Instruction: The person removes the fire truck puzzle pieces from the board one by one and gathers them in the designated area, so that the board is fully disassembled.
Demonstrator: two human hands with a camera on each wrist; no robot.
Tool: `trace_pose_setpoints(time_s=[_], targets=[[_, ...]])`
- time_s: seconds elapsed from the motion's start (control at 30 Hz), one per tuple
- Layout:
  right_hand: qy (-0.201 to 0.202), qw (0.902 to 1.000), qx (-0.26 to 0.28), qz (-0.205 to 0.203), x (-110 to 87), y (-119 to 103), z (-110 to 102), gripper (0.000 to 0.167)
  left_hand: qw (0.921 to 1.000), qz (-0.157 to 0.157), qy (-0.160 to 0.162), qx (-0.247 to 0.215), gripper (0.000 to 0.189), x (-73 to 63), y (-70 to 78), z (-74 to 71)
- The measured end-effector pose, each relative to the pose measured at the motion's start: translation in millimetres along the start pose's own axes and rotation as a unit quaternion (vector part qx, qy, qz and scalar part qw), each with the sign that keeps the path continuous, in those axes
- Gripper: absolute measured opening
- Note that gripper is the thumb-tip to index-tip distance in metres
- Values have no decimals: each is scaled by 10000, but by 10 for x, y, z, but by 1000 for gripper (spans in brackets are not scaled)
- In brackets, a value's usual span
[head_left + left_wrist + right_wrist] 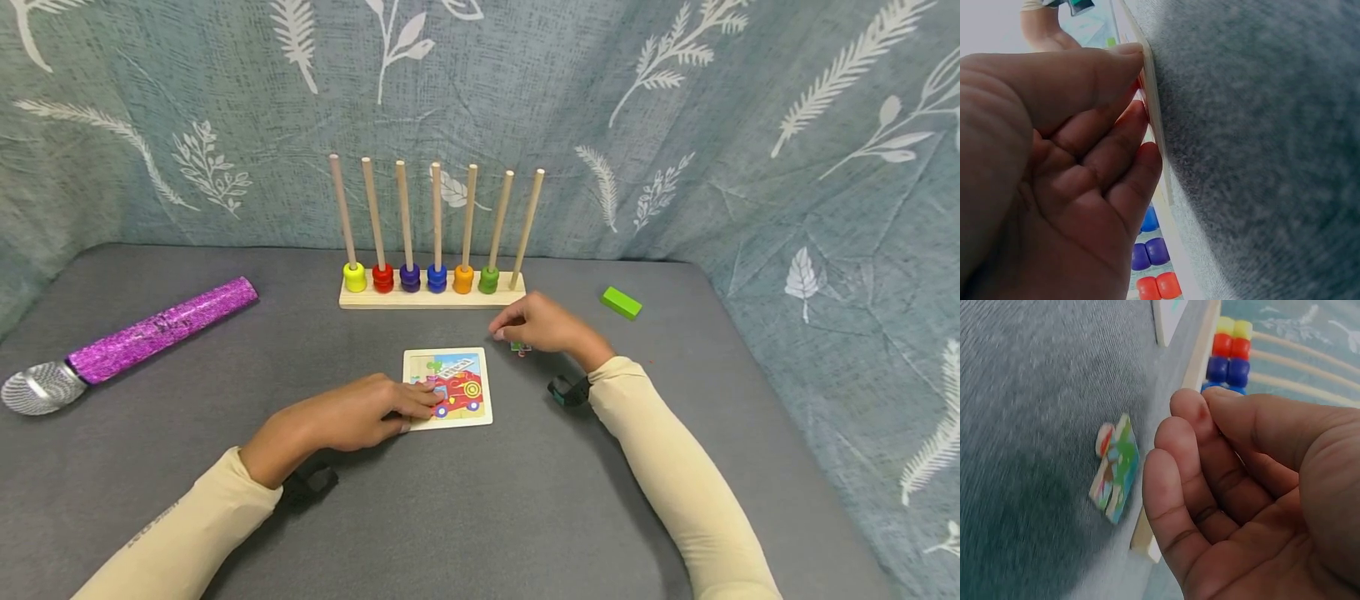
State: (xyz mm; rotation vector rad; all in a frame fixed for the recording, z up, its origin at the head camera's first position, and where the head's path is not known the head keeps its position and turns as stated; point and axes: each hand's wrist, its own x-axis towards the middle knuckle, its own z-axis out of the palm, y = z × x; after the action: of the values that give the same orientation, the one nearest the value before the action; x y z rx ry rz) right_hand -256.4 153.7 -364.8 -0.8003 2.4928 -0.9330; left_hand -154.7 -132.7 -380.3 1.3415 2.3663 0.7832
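A wooden jigsaw board (487, 408) with a red fire truck picture lies flat on the table. My left hand (360, 412) rests on its left side, fingers across the picture and thumb (1125, 51) against the frame's edge. To the right of the board, my right hand (551, 325) hovers palm down with loosely bent fingers. Its thumb and index tips come together, and no object shows between them. Just beside those fingers, a green and blue puzzle piece (1119, 465) lies on the table, partly covered by the hand in the head view. Whether it is one piece or more I cannot tell.
Behind the board stands a wooden peg rack (435, 301) with coloured beads on upright rods. A green block (621, 302) lies at the right. On the left is a glittery purple toy microphone (161, 333). A patterned cloth (525, 100) hangs at the back of the grey table (510, 517).
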Motion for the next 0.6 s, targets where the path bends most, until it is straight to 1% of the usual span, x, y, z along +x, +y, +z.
trace_pose_setpoints(time_s=[0.2, 0.43, 0.6], targets=[[-193, 9998, 19, -25, 92, -112, 80, 16, 10000, 24, -2, 18, 37, 15, -4, 9], [-224, 9994, 81, -236, 177, -228, 184, 17, 9999, 50, -25, 110, 36, 10, -7, 11], [-313, 9984, 219, -421, 207, -294, 264, 18, 10000, 25, -25, 67, 37, 9, -2, -2]])
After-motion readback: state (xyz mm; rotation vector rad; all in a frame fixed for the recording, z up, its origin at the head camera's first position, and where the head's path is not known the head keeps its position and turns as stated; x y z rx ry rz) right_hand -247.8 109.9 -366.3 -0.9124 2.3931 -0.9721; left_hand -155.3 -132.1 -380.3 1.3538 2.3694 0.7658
